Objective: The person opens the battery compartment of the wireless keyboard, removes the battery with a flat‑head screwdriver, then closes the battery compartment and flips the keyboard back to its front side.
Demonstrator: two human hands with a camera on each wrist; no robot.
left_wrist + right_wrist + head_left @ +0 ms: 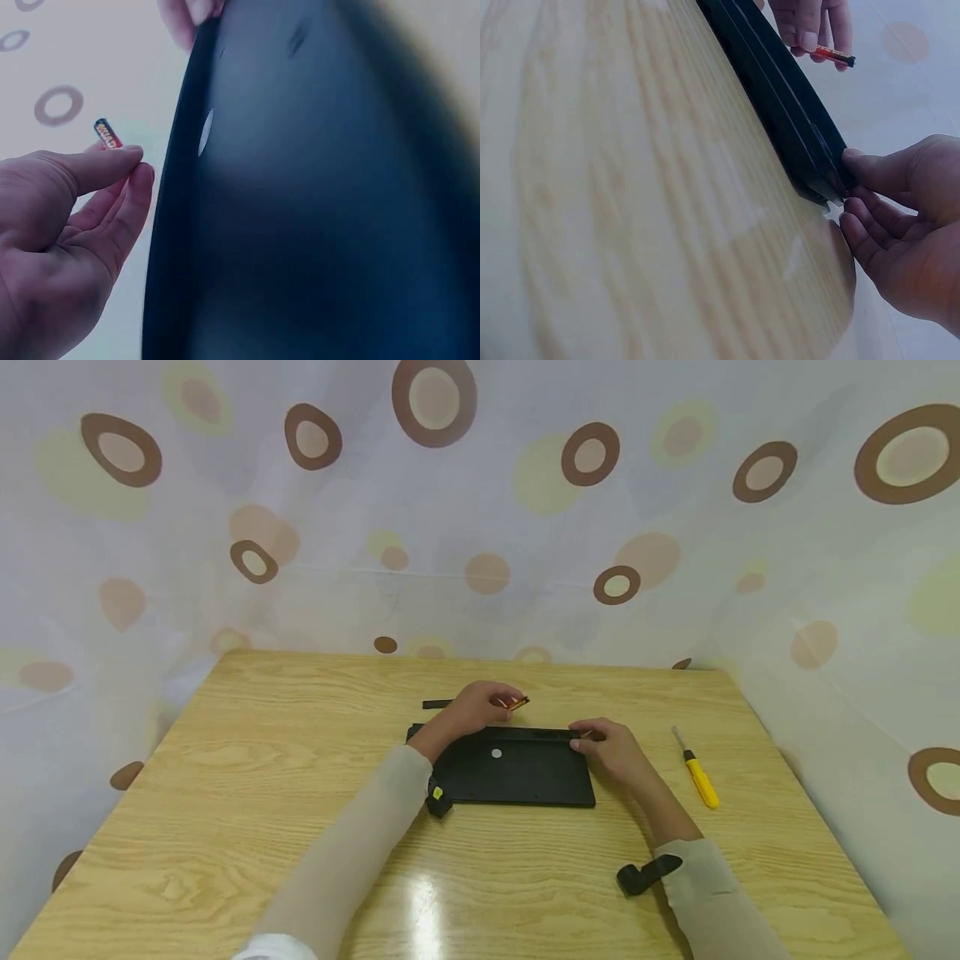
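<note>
A thin black slab [517, 772], which looks like a keyboard turned underside up, lies on the table with a small white round spot on it. Over its far edge my left hand [480, 706] pinches a small battery [107, 133] between thumb and fingers; one dark end and a red label show in the left wrist view. At the far right corner, my right hand [617, 752] grips the keyboard [780, 97] with thumb and fingers, as the right wrist view shows too. Behind the left hand lies a narrow black strip [435, 703], partly hidden.
A screwdriver with a yellow handle [702, 783] lies on the wooden table [247, 777], to the right of my right hand. Patterned cloth [487, 527] hangs behind the table and at its sides.
</note>
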